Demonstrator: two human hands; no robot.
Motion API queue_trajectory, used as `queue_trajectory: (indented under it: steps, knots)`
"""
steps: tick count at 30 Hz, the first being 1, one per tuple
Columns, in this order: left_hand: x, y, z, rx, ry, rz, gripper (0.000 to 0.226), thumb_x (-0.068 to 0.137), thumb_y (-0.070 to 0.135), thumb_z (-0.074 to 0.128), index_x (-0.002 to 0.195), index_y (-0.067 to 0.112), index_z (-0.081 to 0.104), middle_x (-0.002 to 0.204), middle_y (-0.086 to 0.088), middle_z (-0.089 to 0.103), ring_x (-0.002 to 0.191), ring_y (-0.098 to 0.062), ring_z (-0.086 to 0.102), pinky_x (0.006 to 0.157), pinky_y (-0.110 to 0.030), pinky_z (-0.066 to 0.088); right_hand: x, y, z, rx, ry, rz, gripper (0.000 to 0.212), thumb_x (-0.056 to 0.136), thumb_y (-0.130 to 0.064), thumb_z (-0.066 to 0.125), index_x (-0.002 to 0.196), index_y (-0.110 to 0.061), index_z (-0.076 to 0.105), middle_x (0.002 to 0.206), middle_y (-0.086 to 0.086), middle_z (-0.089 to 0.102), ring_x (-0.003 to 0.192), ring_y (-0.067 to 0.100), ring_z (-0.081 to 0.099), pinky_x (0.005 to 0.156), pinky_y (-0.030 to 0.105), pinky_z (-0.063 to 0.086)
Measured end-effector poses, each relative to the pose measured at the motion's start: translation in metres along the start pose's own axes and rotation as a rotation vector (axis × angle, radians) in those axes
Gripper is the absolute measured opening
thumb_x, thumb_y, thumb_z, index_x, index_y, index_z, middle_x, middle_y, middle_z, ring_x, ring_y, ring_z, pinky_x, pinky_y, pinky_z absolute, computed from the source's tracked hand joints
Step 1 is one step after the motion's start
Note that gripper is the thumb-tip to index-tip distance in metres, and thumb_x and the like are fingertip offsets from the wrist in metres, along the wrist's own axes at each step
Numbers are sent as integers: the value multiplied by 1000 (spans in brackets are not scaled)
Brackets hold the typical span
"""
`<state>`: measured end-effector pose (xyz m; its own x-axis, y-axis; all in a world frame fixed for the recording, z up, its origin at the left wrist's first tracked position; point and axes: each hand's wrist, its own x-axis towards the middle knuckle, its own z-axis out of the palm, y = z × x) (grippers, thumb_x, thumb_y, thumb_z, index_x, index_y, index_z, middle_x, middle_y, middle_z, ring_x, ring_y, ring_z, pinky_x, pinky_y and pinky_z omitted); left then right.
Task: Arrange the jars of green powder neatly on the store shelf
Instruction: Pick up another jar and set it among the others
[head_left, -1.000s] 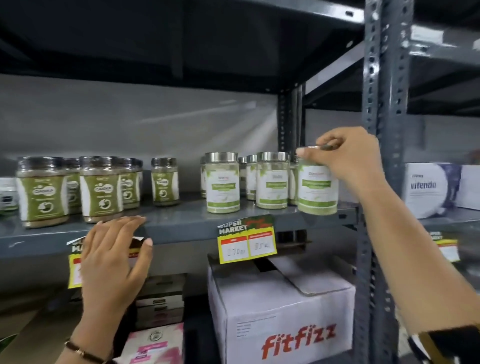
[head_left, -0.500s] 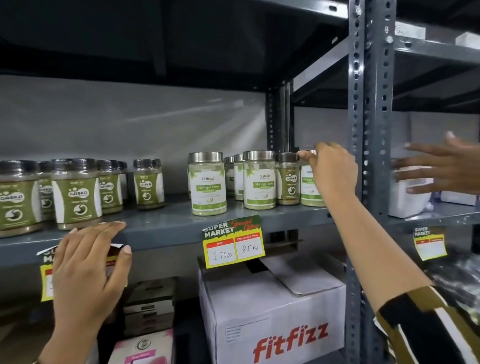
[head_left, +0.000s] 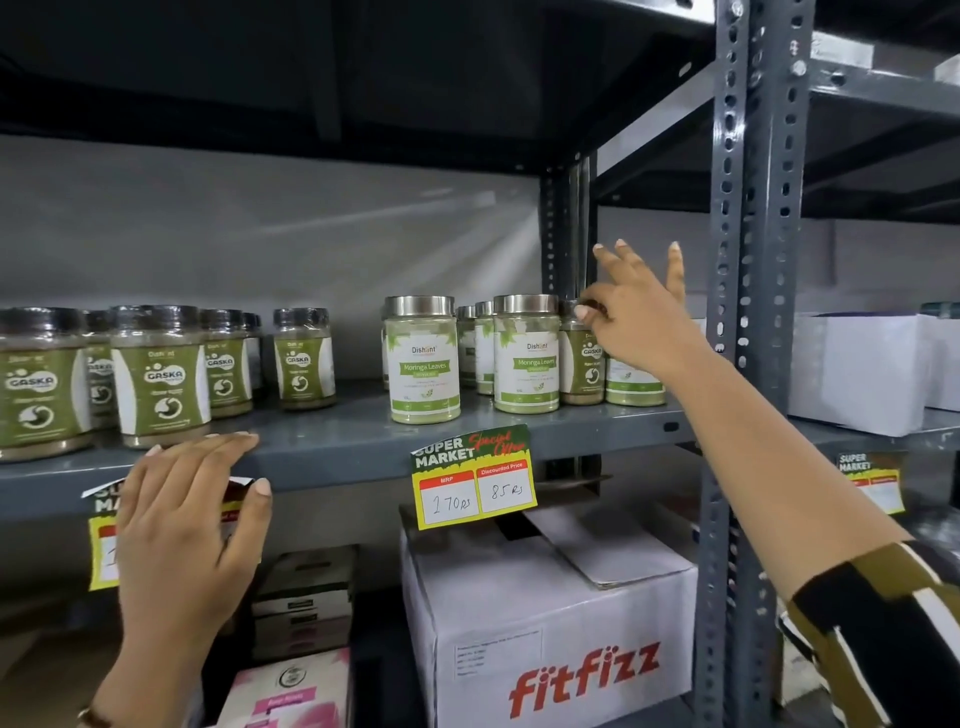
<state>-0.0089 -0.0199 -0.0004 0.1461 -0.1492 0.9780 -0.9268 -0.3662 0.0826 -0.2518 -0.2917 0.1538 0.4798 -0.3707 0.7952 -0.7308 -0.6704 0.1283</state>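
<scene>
Several jars of green powder stand on the grey shelf (head_left: 353, 441). Dark-lidded Gaska jars (head_left: 161, 379) cluster at the left, with one apart (head_left: 304, 358). Silver-lidded Moringa jars (head_left: 423, 364) (head_left: 527, 358) stand in the middle, with more behind them. Among them stands one more Gaska jar (head_left: 582, 371), and a white-labelled jar (head_left: 634, 387) ends the row. My right hand (head_left: 639, 322) hovers over these two with fingers spread, thumb tip touching the Gaska jar's lid, gripping nothing. My left hand (head_left: 182, 519) rests flat on the shelf's front lip, covering a price tag.
A yellow price tag (head_left: 475, 478) hangs from the shelf edge. Below are a white fitfizz carton (head_left: 545, 623), a stack of dark boxes (head_left: 306, 597) and a pink box (head_left: 296, 691). A perforated steel post (head_left: 748, 260) stands right of my arm. White boxes (head_left: 862, 374) fill the neighbouring shelf.
My right hand set the white-labelled jar at the right end of the row, let go and spread its fingers. Another person's hand, seen at the right earlier, has gone. My left hand stayed put.
</scene>
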Motion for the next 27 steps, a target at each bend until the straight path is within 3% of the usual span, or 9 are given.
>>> queue_trajectory:
  steps: [3, 6, 9, 11, 14, 17, 22, 24, 27]
  knots:
    - [-1, 0, 1, 8, -7, 2, 45, 89, 30, 39, 111, -1, 63, 107, -20, 65, 107, -35, 51, 105, -39, 26, -3, -1, -6, 15, 43, 38, 30, 87, -42, 56, 102, -17, 65, 154, 13, 27, 146, 28, 9, 110, 57, -16]
    - [-2, 0, 0, 3, -11, 7, 45, 89, 30, 39, 112, -1, 62, 107, -20, 64, 107, -33, 50, 103, -41, 27, -12, -4, -13, 102, 64, 71, 31, 82, -48, 60, 93, -19, 58, 133, 9, 55, 141, 28, 26, 109, 57, -16]
    - [-2, 0, 1, -1, -10, -1, 46, 89, 31, 39, 111, -1, 62, 107, -20, 64, 107, -30, 47, 102, -41, 27, -23, -10, -19, 241, 130, 58, 32, 80, -48, 63, 90, -19, 55, 96, -1, 65, 114, 24, 55, 112, 56, -13]
    - [-2, -1, 2, -6, -20, -9, 45, 89, 32, 38, 112, 0, 62, 108, -19, 64, 107, -31, 50, 103, -41, 27, -29, -14, -24, 360, 197, 73, 34, 77, -47, 67, 87, -16, 56, 86, -6, 63, 101, 21, 60, 112, 52, -11]
    - [-2, -2, 2, -15, -15, -12, 44, 89, 32, 39, 113, 2, 62, 108, -16, 64, 108, -27, 48, 104, -39, 26, -32, -23, -36, 642, 306, 135, 32, 70, -48, 70, 82, -22, 56, 78, -14, 61, 91, 15, 61, 115, 52, 13]
    - [-2, 0, 0, -22, 0, -4, 43, 88, 31, 41, 111, 3, 63, 107, -14, 65, 109, -24, 46, 105, -37, 25, -31, -47, -60, 991, 357, 118, 25, 69, -42, 74, 74, -34, 51, 79, -16, 59, 77, 5, 59, 88, 40, 51]
    - [-2, -3, -2, -26, -17, -6, 40, 88, 30, 43, 110, 5, 63, 109, -11, 65, 111, -20, 46, 104, -37, 26, -16, -121, -85, 1218, 385, -19, 29, 70, -40, 77, 80, -20, 58, 77, -10, 61, 75, 8, 62, 69, 27, 52]
    - [-3, -5, -3, -26, -35, -3, 40, 88, 30, 43, 113, 6, 63, 111, -10, 64, 113, -19, 46, 106, -34, 24, -4, -157, -84, 1235, 345, -58, 34, 70, -44, 76, 79, -17, 58, 72, -9, 60, 71, 11, 62, 65, 29, 52]
    - [-1, -10, -6, -26, -51, 28, 38, 87, 26, 44, 114, 7, 64, 111, -8, 65, 112, -18, 47, 106, -31, 25, 15, -205, -70, 1187, 248, -78, 33, 74, -44, 73, 78, -16, 56, 66, -13, 55, 61, 1, 53, 55, 16, 42]
